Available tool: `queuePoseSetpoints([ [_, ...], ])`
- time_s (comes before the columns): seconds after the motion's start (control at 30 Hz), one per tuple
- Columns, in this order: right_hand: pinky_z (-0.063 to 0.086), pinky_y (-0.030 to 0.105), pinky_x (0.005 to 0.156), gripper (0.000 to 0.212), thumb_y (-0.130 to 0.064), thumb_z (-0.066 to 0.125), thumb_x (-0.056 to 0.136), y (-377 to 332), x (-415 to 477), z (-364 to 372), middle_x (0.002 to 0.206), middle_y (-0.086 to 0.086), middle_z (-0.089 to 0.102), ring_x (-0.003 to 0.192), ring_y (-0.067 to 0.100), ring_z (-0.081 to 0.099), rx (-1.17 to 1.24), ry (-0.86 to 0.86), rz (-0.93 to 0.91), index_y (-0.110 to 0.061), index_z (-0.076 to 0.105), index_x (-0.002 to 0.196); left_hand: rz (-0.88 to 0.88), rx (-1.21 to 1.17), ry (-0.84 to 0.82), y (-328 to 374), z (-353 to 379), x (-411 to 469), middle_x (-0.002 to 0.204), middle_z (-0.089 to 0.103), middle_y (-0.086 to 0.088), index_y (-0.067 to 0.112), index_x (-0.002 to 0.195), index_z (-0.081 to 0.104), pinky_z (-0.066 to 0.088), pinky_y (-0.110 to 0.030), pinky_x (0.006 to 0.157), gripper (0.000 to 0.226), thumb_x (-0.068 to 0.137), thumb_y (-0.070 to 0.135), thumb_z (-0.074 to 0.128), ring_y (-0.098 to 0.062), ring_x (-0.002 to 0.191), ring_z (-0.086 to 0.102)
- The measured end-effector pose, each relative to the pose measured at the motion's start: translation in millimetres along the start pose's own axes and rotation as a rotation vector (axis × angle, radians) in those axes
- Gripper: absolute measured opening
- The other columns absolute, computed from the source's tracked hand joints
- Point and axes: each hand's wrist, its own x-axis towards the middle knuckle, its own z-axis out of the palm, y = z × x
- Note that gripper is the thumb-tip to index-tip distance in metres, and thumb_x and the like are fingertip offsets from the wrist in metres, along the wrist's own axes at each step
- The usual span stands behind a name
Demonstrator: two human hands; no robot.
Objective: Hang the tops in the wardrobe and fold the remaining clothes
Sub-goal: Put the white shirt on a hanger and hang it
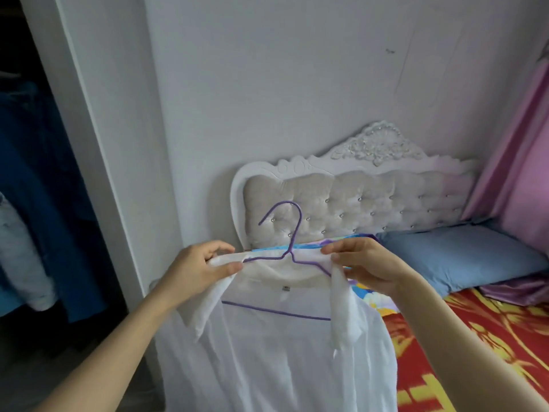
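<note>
A thin white shirt hangs in front of me on a purple wire hanger. The hanger's hook points up and its lower bar shows through the fabric. My left hand pinches the shirt's left shoulder over the hanger's end. The right shoulder and collar edge are pinched by my right hand. At the far left the wardrobe stands open, with dark blue and pale garments hanging inside.
A white wardrobe frame and a wall separate the wardrobe from the bed. The bed has a tufted white headboard, a blue pillow and a red and yellow cover. A pink curtain hangs at the right.
</note>
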Motion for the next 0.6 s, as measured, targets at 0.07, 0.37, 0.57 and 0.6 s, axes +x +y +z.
queuePoseSetpoints([
  [0.07,0.053,0.023,0.053,0.038,0.011,0.049,0.086,-2,6,2,0.066,0.007,0.066,0.054,0.013,0.061,0.14,-0.009,0.079,-0.008,0.074,0.065,0.034,0.01,0.067,-5,-15,-5,0.047,0.043,0.009,0.04,0.085,0.063,0.032,-0.017,0.051,0.027,0.062,0.047,0.075,-0.005,0.047,0.039],
  [0.37,0.037,0.02,0.063,0.022,-0.015,0.054,0.093,-17,57,110,0.077,0.011,0.057,0.071,0.014,0.048,-0.591,-0.057,-0.024,0.003,0.066,0.092,-0.038,0.0,0.206,-50,-123,-54,0.051,0.041,0.011,0.045,0.099,0.06,0.038,-0.015,0.057,0.046,0.056,0.057,0.067,-0.002,0.05,0.04],
  [0.57,0.037,0.008,0.076,0.018,-0.021,0.053,0.095,-22,44,197,0.095,-0.011,0.062,0.088,0.001,0.056,-0.793,-0.232,-0.54,-0.034,0.057,0.107,-0.141,-0.077,0.292,-73,-199,-100,0.088,0.069,0.027,0.054,0.077,0.07,0.043,-0.01,0.077,0.006,0.074,0.051,0.066,0.011,0.088,0.061],
  [0.6,0.037,0.008,0.073,0.02,-0.023,0.055,0.094,-18,45,213,0.087,-0.019,0.058,0.079,-0.003,0.053,-0.9,-0.311,-0.543,-0.039,0.052,0.107,-0.154,-0.077,0.309,-79,-210,-108,0.087,0.07,0.024,0.052,0.074,0.071,0.043,-0.015,0.077,0.014,0.081,0.041,0.065,0.009,0.085,0.062],
])
